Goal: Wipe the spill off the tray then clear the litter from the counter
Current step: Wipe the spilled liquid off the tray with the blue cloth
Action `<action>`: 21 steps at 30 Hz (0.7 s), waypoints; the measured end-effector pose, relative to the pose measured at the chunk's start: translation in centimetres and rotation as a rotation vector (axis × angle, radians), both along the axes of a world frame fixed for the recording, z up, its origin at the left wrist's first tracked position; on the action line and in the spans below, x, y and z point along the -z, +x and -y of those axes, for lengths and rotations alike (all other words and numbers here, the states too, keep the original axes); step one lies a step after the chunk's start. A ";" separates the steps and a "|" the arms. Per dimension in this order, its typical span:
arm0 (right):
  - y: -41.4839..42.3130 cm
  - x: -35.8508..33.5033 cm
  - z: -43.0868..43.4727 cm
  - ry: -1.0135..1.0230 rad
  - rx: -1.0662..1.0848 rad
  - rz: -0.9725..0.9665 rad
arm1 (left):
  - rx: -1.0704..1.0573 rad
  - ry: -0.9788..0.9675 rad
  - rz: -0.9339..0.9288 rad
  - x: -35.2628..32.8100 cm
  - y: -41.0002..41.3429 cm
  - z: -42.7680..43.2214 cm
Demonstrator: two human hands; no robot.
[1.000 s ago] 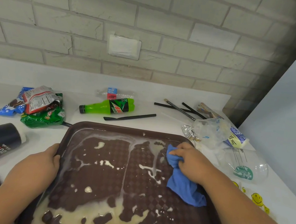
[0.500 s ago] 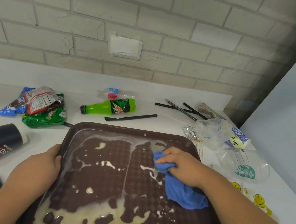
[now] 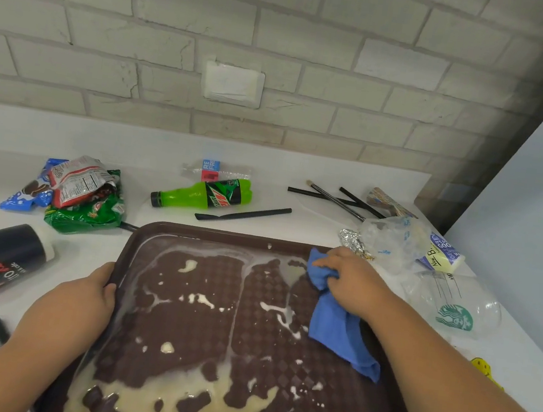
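Right hand (image 3: 353, 282), fingers pinching the cloth (image 3: 335, 338), has rubbed back towards the tray's (image 3: 225, 233) far-right corner. Left hand's (image 3: 73, 307) fingers grip its rim. Spill (image 3: 167, 406) mostly remains, pooled by the worktop's (image 3: 91, 251) near edge.

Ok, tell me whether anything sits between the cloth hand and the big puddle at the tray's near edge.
Nothing visible does. The right hand holds the blue cloth at the far right of the tray; between it and the puddle lie only streaks and drops of spill. The left hand grips the left rim, aside.
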State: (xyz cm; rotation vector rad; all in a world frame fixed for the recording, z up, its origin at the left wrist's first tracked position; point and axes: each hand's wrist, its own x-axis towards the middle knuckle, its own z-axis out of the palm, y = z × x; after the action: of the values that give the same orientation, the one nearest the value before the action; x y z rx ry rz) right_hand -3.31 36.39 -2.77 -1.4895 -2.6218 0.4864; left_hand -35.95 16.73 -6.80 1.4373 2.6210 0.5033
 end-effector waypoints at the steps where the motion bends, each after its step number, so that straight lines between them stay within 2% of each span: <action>1: -0.1 0.5 0.0 0.026 0.018 0.021 | -0.001 -0.002 0.003 0.0 -0.1 0.0; 4: -1.0 1.5 0.7 0.005 -0.081 0.063 | -0.003 -0.002 0.010 0.1 -0.2 0.0; 6: -1.6 1.0 0.7 -0.052 -0.159 0.025 | -0.004 0.001 0.011 0.2 -0.3 0.0; 8: -1.6 0.5 -0.4 -0.071 -0.085 -0.005 | -0.005 0.005 0.004 0.3 -0.3 0.0; 10: -1.4 0.9 -1.4 0.000 0.055 -0.042 | -0.005 0.005 0.004 0.3 -0.4 0.0; 13: -1.9 1.7 -1.4 0.017 -0.012 0.087 | 0.002 0.009 0.012 0.2 -0.3 0.0; 16: -2.4 0.9 -1.4 -0.041 -0.094 0.035 | 0.004 0.009 0.023 0.3 -0.4 0.1; 18: -2.1 0.5 -2.0 0.034 -0.024 0.036 | 0.010 0.007 0.030 0.3 -0.4 0.1; 21: -2.0 1.0 -2.2 0.142 0.046 0.165 | 0.015 0.007 0.036 0.2 -0.4 0.1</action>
State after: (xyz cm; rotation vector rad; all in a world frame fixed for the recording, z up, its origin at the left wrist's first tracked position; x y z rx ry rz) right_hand -5.32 38.60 -3.82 -1.6032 -2.6703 0.1762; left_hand -36.35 16.65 -7.04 1.4349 2.5816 0.5326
